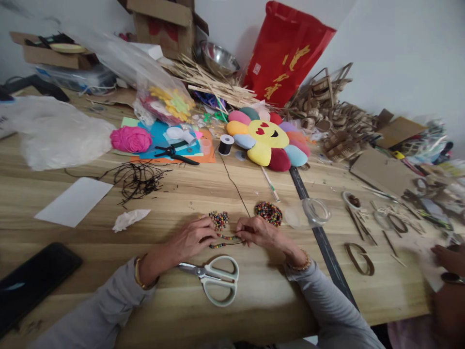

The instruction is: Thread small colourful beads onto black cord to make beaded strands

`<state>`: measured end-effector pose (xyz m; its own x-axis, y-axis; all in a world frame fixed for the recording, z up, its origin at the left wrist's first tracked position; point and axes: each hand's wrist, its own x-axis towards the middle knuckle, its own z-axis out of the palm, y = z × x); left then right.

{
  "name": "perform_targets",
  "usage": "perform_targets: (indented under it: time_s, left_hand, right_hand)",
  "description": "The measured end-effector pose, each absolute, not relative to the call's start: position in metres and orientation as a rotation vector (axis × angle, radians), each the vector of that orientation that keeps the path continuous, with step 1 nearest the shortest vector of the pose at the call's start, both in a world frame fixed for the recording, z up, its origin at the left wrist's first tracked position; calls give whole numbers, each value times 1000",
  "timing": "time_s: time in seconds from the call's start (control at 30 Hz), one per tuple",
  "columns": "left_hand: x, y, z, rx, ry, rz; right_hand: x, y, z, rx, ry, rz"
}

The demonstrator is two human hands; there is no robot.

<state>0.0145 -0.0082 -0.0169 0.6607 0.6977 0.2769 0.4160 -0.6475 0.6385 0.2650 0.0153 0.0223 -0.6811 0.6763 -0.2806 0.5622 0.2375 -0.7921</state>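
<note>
Hand, right point(258, 231): pinches thin dark cord point(235, 242) of beaded strand point(227, 237), which lies between both hands. Hand, left point(193, 236): rests curled at strand's other end, grip unclear. Bead pile point(219, 221): just beyond, between hands. Bead coil point(269, 214): beyond right hand. Scissors point(204, 272): near side of hands. Thread spool point(225, 145): well beyond.

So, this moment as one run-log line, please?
left hand: at bead strand | right hand: pinching dark cord | bead pile: beside left hand | scissors: on table
</note>
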Motion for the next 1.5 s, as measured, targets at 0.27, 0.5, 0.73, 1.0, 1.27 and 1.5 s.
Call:
perform_targets:
  time_s: [0.27, 0.5, 0.73, 1.0, 1.27, 1.5]
  left_hand:
    - [10, -10, -11, 2387, 892, 715]
    - [7, -10, -7, 2362, 914, 688]
    - [3, -6, -2, 2268, 899, 773]
    - [15, -10, -7, 2289, 958, 794]
    - [22, -12, -10, 2470, 1002, 710]
    - [23, -12, -12, 2545, 975, 709]
  right_hand:
    - [270, 19, 20, -1145, -2523, 1181]
    - [263, 17, 22, -1181, -2776, 803]
    - [251, 16, 21, -1098, -2860, 693]
    - [234, 16, 15, -917, -2754, 787]
    - [230, 17, 14, -942, -2649, 897]
    - [237, 19, 15, -992, -2706, 886]
